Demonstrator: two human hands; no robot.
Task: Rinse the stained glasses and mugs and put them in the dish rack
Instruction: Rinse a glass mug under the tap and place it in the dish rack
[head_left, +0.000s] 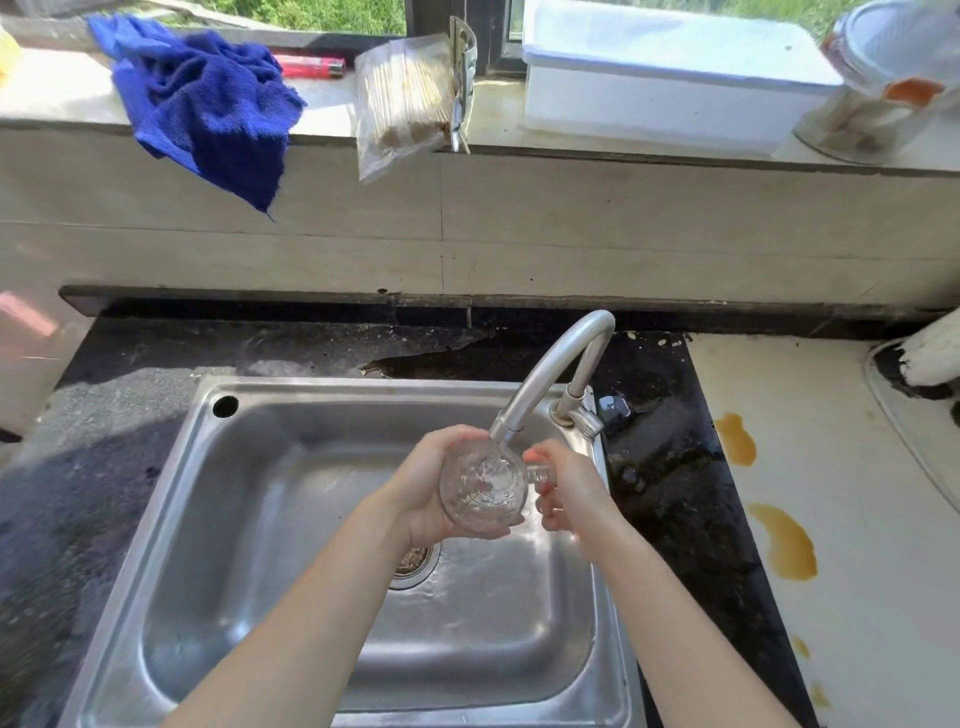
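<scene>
Kitchen sink (291, 467) of stainless steel is set in a dark speckled stone table (675, 467). A clear glass mug (483, 488) is held mouth-up over the basin, its rim just under the spout of the faucet (556, 374). The left hand (423, 483) is wrapped round the body from 9 o'clock, fingers curled. The right hand (569, 488) is closed on the handle at 3 o'clock. No dish rack is in view.

Risks, as judged:
- Wet glass is slick; a slackened grasp could drop the mug onto hard steel and chip it.
- The rim is close to the metal spout and could be knocked if raised carelessly.
- Overflow could be splashed onto the table.

Materials:
- The mug is round and thick-walled, with a patterned surface; water appears to swirl inside.
- The basin is brushed, wet and round-cornered, with a drain strainer (415, 564) at 6 o'clock of the hands.
- The faucet is a matte, curved tube.
- Orange stains (784, 540) are noted on the pale surface at 3 o'clock.
</scene>
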